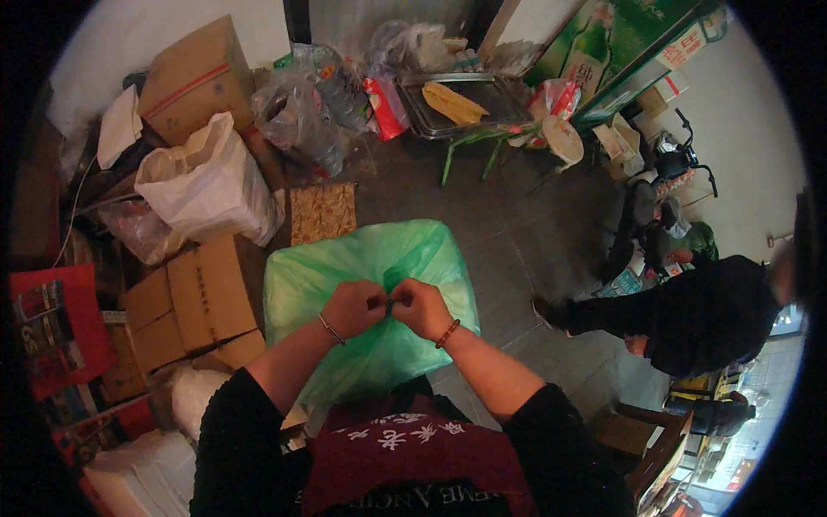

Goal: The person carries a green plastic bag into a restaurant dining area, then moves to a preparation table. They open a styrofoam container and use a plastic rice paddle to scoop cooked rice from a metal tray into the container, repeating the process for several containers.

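A large, full green plastic bag (297, 284) with squarish sides stands in front of me, its top gathered in the middle. My left hand (354, 309), with a thin bracelet at the wrist, pinches the gathered plastic from the left. From the right, my right hand (423, 310), with a beaded bracelet, grips it too. The fingertips of both hands nearly meet at the gather, and a twisted green end sticks up just beyond them. What fills the bag is hidden by the plastic.
Cardboard boxes (210, 291) and a white woven sack (213, 187) stand at left. Beyond the bag lie a patterned mat (323, 210) and a metal tray (413, 106) on a green-legged stand. A person in dark clothes (717, 316) stands at right, near an electric scooter or bike (675, 161).
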Tool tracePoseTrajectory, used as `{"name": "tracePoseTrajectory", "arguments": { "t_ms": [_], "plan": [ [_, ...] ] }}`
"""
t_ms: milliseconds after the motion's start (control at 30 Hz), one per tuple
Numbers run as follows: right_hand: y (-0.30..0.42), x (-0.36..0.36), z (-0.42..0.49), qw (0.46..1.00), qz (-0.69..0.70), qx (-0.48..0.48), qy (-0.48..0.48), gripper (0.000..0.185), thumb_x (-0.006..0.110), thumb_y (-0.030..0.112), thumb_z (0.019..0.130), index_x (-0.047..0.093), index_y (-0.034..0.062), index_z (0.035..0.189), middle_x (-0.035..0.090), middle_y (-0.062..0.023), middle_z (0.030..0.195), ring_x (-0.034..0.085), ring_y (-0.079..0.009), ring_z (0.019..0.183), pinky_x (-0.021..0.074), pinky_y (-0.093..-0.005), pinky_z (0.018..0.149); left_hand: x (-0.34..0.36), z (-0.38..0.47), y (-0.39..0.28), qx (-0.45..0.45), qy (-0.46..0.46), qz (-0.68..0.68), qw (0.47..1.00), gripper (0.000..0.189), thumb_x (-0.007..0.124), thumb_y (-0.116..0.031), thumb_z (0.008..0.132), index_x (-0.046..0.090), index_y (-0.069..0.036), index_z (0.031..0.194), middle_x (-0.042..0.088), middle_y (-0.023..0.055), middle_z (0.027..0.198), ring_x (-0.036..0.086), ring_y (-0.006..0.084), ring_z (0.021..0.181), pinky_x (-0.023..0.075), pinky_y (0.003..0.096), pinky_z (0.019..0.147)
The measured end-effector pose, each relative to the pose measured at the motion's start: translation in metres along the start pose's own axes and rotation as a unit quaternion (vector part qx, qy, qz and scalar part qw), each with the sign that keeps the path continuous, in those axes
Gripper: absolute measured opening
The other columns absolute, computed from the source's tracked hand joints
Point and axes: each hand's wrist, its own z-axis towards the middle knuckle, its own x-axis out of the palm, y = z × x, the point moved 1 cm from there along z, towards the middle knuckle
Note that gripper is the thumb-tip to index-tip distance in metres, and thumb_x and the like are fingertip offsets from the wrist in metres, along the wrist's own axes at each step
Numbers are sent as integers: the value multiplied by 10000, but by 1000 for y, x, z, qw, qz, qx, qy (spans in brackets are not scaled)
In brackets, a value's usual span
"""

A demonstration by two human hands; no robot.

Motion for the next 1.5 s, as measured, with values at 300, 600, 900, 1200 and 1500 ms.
{"name": "tracePoseTrajectory", "arguments": {
  "t_ms": [300,600,900,1200,1500],
  "plan": [
    [-14,-2,7,903,339,249,88,148,627,-1,800,622,-29,945,629,-83,761,607,-158,657,499,-300,576,-2,-2,-3,-53,-1,-114,992,97,713,-112,743,680,-72,824,672,96,784,660,232,677,536,330,627],
    [8,-11,13,977,143,143,71,142,675,41,791,644,-17,916,673,-102,762,650,-192,642,529,-323,586,-3,0,-19,40,-31,159,986,116,680,-188,779,595,-109,783,611,84,758,636,302,715,514,427,614],
    [17,-12,14,993,-106,-44,38,127,660,126,763,664,29,846,670,-170,816,665,-338,772,540,-398,702,-9,2,-10,153,-36,120,980,112,707,-149,743,617,-105,794,594,84,727,618,295,658,508,410,562],
    [21,-39,11,999,16,31,-15,124,685,135,796,648,21,828,697,-134,860,688,-265,787,546,-389,704,-30,-18,9,8,-94,4,996,136,729,-36,714,613,-84,766,643,93,780,650,246,702,521,343,615],
    [43,-6,19,994,-79,-74,26,100,667,111,788,643,27,835,641,-168,800,638,-350,767,519,-409,682,-25,-8,4,157,-49,128,978,129,694,-130,751,592,-97,822,608,92,788,627,302,699,514,402,584]
  ]
}}
